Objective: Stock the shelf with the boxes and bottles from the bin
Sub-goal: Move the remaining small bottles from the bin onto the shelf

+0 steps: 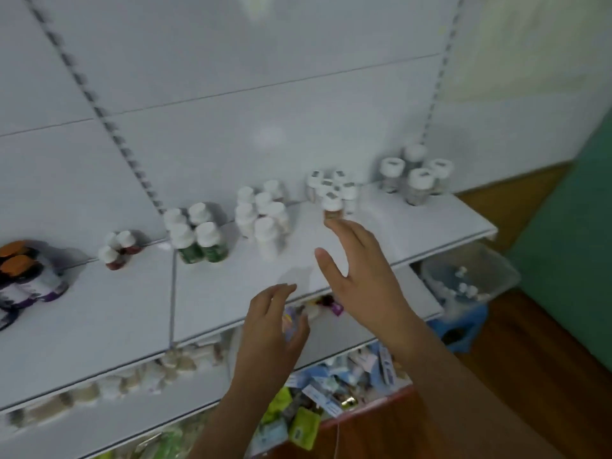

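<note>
- The right hand reaches over the smooth white metal shelf, fingers straight and spread, grasping nothing; its fingertips are just beside a small amber bottle with a round white cap.
- The left hand hangs at the shelf's front edge, fingers loosely bent; whether it holds anything cannot be told.
- Cylindrical white-capped bottles stand in clusters along the shelf; green-labelled ones sit further left.
- A red-rimmed bin below holds glossy boxes and packets.
</note>
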The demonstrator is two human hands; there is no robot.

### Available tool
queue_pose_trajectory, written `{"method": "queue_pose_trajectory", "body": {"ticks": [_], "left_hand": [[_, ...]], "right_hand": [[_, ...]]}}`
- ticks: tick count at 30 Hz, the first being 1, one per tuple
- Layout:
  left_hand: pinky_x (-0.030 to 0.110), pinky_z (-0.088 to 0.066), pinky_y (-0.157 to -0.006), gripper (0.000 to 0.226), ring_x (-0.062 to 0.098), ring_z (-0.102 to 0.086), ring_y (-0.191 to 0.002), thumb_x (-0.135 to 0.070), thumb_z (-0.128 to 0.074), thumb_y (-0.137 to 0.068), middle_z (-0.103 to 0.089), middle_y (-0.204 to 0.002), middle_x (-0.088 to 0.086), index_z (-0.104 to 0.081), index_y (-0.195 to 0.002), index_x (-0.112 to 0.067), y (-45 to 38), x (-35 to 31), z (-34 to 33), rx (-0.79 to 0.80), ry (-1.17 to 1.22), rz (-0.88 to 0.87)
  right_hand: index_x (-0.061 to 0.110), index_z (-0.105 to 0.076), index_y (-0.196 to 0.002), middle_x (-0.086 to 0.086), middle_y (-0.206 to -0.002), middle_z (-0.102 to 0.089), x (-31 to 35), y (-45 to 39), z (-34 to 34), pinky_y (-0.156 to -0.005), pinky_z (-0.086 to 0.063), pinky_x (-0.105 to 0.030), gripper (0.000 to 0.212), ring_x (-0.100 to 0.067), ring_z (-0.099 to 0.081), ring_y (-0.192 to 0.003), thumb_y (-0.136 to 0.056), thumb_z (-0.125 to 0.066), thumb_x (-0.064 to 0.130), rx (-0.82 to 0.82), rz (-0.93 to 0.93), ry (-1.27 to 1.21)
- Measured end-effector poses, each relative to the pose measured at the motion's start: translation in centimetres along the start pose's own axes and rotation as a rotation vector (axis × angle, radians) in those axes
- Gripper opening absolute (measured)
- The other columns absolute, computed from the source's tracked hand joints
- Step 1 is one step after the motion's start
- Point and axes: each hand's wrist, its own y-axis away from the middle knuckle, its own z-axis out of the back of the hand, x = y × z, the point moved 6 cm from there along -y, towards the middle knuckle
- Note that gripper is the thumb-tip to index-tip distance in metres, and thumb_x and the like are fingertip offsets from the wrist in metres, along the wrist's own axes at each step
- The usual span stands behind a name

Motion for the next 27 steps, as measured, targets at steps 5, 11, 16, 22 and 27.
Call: {"method": "queue_pose_trajectory", "body": {"ticks": [5, 11, 16, 22, 27], "left_hand": [[0.029, -0.041, -0.105, 0.046, 0.012, -0.045, -0.126, -0.036, -0.059, -0.094, -0.052, -0.134, -0.007, -0.052, -0.137, -0.022, 0.7, -9.7, -8.9, 0.196, -0.019, -0.211], [0.025, -0.032, -0.111, 0.065, 0.009, -0.035, -0.136, -0.062, -0.031, -0.09, -0.042, -0.146, -0.009, -0.042, -0.145, -0.028, 1.9, -18.1, -18.8, 0.492, -0.008, -0.424], [0.015, -0.029, -0.107, 0.076, 0.005, -0.033, -0.133, -0.068, -0.025, -0.086, -0.041, -0.145, -0.008, -0.038, -0.147, -0.025, 0.8, -22.8, -26.4, 0.666, 0.044, -0.501], [0.02, -0.033, -0.105, 0.075, 0.009, -0.037, -0.132, -0.068, -0.023, -0.086, -0.043, -0.145, -0.006, -0.041, -0.145, -0.025, -3.6, -25.6, -36.8, 0.75, 0.047, -0.5], [0.024, -0.044, -0.1, 0.071, 0.013, -0.047, -0.124, -0.065, -0.03, -0.088, -0.05, -0.135, -0.004, -0.046, -0.142, -0.022, -9.6, -25.5, -46.4, 0.818, 0.034, -0.403]], "right_hand": [[0.016, -0.045, -0.144, 0.0, -0.144, -0.045, -8.3, 5.5, 11.0, -0.111, -0.026, -0.021, 0.055, -0.013, -0.036, -0.135, -0.1, -0.042, 0.05, -0.106, -0.135, 0.109], [0.017, -0.038, -0.148, -0.001, -0.15, -0.04, -17.1, 12.4, 21.1, -0.112, -0.026, -0.028, 0.058, -0.017, -0.034, -0.137, -0.101, -0.042, 0.049, -0.151, -0.371, 0.237], [0.017, -0.038, -0.149, -0.001, -0.151, -0.04, -24.1, 15.8, 26.9, -0.109, -0.018, -0.021, 0.06, -0.017, -0.032, -0.139, -0.101, -0.037, 0.052, -0.171, -0.513, 0.344], [0.02, -0.033, -0.151, 0.002, -0.154, -0.036, -34.1, 14.9, 30.3, -0.112, -0.016, -0.022, 0.061, -0.013, -0.027, -0.141, -0.101, -0.036, 0.053, -0.131, -0.608, 0.396], [0.018, -0.037, -0.15, -0.001, -0.152, -0.039, -43.8, 9.7, 31.6, -0.116, -0.024, -0.03, 0.058, -0.016, -0.032, -0.14, -0.101, -0.04, 0.05, -0.029, -0.631, 0.409]]}}
